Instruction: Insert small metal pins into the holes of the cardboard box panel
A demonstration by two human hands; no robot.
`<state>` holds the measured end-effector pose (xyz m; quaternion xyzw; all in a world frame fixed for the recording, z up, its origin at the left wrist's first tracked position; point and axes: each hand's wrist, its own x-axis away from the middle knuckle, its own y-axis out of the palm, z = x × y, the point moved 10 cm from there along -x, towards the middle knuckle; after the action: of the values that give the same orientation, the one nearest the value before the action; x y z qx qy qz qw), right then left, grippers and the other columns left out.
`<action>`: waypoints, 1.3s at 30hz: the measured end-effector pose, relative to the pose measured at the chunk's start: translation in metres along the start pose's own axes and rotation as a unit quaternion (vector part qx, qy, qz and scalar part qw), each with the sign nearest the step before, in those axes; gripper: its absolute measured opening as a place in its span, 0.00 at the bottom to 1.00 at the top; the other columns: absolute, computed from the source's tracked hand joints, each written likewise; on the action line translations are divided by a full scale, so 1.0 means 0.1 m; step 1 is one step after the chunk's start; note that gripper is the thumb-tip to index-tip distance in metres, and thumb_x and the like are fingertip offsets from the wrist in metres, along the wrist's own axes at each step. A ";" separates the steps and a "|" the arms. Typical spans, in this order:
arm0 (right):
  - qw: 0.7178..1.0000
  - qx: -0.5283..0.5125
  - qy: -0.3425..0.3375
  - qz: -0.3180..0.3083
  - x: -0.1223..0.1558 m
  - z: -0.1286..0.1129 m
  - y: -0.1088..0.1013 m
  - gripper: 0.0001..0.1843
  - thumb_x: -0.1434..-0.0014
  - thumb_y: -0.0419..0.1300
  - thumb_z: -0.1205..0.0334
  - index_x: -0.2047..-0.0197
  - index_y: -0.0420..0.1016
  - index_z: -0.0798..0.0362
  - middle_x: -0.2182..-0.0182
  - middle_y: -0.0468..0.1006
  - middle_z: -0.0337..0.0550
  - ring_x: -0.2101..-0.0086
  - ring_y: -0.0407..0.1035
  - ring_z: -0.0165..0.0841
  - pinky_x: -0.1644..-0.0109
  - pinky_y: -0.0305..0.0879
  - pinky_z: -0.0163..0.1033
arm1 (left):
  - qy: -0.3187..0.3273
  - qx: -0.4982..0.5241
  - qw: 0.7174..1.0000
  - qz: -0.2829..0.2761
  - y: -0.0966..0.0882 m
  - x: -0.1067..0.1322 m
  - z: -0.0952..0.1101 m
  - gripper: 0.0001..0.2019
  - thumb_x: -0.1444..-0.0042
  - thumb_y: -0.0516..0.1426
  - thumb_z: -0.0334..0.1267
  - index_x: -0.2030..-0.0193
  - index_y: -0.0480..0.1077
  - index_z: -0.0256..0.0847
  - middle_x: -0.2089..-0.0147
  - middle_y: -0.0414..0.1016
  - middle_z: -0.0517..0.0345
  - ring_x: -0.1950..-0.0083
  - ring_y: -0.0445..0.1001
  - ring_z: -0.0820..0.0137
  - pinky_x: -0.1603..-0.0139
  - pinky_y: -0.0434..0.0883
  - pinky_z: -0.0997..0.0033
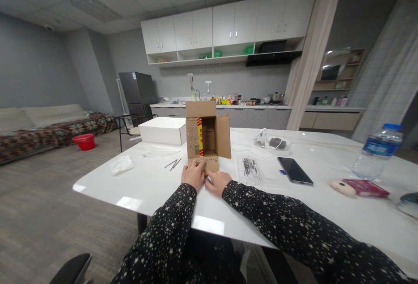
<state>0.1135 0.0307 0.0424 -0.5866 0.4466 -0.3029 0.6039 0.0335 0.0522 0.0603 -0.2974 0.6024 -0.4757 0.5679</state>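
A small cardboard box stands on the table with its open side facing me and its flaps folded outward. Small pale spots dot its left side and front flap, and a yellow and red strip of tape runs down beside the opening. My left hand holds the lower front flap, its fingers pressed onto the cardboard. Close beside it, my right hand is curled at the flap's near edge, fingertips together; what they pinch is too small to make out. Left of the box lie several thin metal rods.
A white box and a crumpled white wrapper are at the left. Toward the right lie a clear tray of small metal parts, a phone, a white cable device, a maroon packet and a water bottle.
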 end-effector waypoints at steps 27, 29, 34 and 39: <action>1.000 0.003 0.003 0.008 0.01 0.00 -0.02 0.19 0.40 0.45 0.51 0.51 0.67 0.46 0.61 0.77 0.44 0.64 0.71 0.38 0.64 0.58 0.39 | -0.005 0.067 0.998 -0.008 0.02 0.02 -0.05 0.09 0.45 0.49 0.34 0.61 0.69 0.44 0.54 0.70 0.54 0.52 0.69 0.65 0.53 0.61 0.63; 1.000 0.003 0.007 0.004 0.01 0.01 -0.02 0.19 0.40 0.45 0.51 0.50 0.67 0.45 0.61 0.77 0.44 0.63 0.71 0.38 0.64 0.58 0.39 | -0.005 0.070 0.997 -0.012 0.02 0.03 -0.04 0.08 0.45 0.50 0.34 0.62 0.69 0.44 0.55 0.70 0.55 0.53 0.69 0.66 0.53 0.61 0.64; 1.000 -0.001 0.011 -0.002 0.01 0.02 -0.01 0.19 0.40 0.44 0.50 0.49 0.66 0.45 0.61 0.77 0.44 0.63 0.71 0.38 0.63 0.58 0.39 | 0.007 0.085 0.996 -0.007 0.02 0.04 -0.03 0.07 0.48 0.51 0.33 0.64 0.68 0.44 0.56 0.71 0.56 0.54 0.69 0.66 0.55 0.62 0.65; 1.000 -0.006 0.021 0.013 0.01 0.05 -0.02 0.19 0.40 0.44 0.50 0.52 0.67 0.46 0.62 0.77 0.45 0.64 0.71 0.38 0.64 0.58 0.39 | 0.013 0.092 0.996 -0.009 0.02 0.04 -0.02 0.06 0.49 0.51 0.34 0.65 0.68 0.44 0.58 0.71 0.57 0.55 0.70 0.67 0.56 0.62 0.65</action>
<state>0.1187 0.0319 0.0435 -0.5779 0.4681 -0.3046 0.5951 0.0309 0.0497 0.0561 -0.2430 0.5604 -0.5379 0.5809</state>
